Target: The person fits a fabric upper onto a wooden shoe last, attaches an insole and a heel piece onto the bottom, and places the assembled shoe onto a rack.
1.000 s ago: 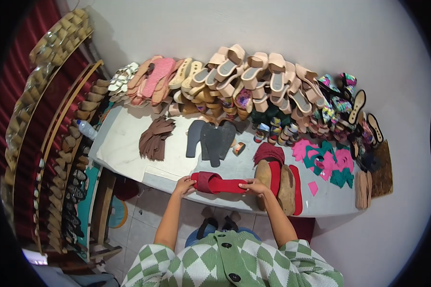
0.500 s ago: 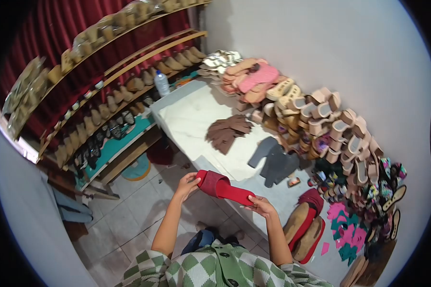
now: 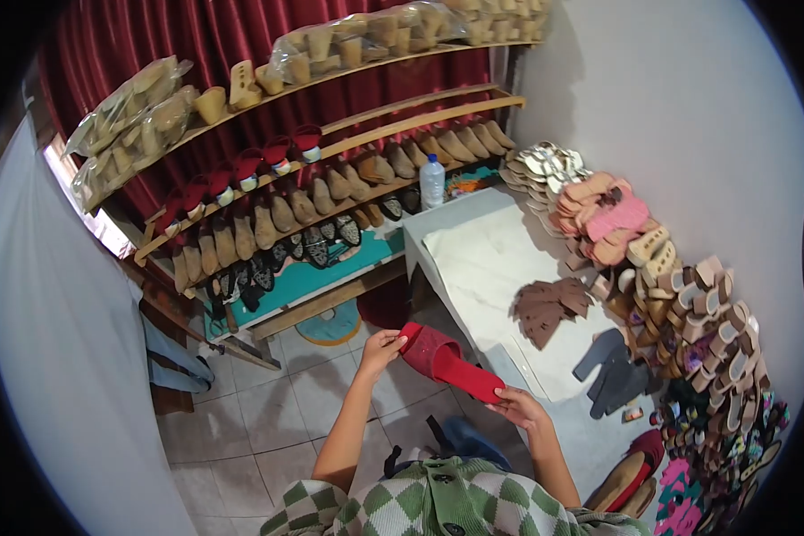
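A red slipper [image 3: 473,379] with a wide darker red strap [image 3: 435,350] is held up in front of me, sole lengthwise between both hands. My left hand [image 3: 383,349] pinches its toe end, thumb on top. At the heel end, my right hand [image 3: 519,407] grips the edge with thumb above and fingers underneath. Below and to the right on the table [image 3: 558,439], a red shoe upper [image 3: 649,447] lies by shoe lasts with red soles [image 3: 623,482]. Dark grey cut pieces [image 3: 612,375] and a fan of brown pieces [image 3: 552,310] rest farther back.
Wooden racks [image 3: 420,125] with several shoe lasts and red slippers [image 3: 248,163] run along the red curtain [image 3: 214,54]. A water bottle [image 3: 432,184] stands at the table's far corner. Stacked sandals [image 3: 697,295] line the wall side. A round blue stool [image 3: 329,323] is on the floor.
My view has turned left toward the racks, so the table and its piles sit farther right. Both hands still hold the red slipper, now slightly more tilted.
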Motion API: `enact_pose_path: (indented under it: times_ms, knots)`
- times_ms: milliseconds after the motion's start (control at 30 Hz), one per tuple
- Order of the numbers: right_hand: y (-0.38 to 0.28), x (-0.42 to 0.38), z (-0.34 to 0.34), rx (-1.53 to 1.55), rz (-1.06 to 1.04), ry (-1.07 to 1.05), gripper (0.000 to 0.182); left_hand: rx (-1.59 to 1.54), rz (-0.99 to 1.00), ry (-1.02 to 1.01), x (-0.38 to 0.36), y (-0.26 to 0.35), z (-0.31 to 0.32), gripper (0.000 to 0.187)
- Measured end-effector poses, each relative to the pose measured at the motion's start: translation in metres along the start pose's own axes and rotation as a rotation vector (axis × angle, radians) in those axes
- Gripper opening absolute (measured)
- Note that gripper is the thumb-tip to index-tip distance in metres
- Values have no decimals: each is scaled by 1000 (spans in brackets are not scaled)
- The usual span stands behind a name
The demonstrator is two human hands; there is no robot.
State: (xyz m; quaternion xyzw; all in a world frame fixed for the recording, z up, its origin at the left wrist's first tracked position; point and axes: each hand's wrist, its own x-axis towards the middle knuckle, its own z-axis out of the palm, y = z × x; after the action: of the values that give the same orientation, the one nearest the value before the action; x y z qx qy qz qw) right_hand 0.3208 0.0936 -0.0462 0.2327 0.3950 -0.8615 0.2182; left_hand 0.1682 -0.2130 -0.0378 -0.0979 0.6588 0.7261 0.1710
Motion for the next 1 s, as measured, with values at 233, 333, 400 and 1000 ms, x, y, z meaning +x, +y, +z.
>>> enact_pose_path:
  times_ms: [233, 333, 400, 1000]
  knots:
    - [-63, 88, 73, -70, 18, -76, 50, 433, 458, 243, 91, 43, -48, 26]
    - [-96, 136, 102, -44, -5, -112, 52, 506, 561, 297, 136, 83, -64, 25]
    - [-123, 163, 126, -23, -15, -104, 45, 405, 572, 259, 184, 110, -79, 25]
    - [-280, 300, 312, -135, -402, -155, 54, 897, 703, 285, 406, 388, -95, 24]
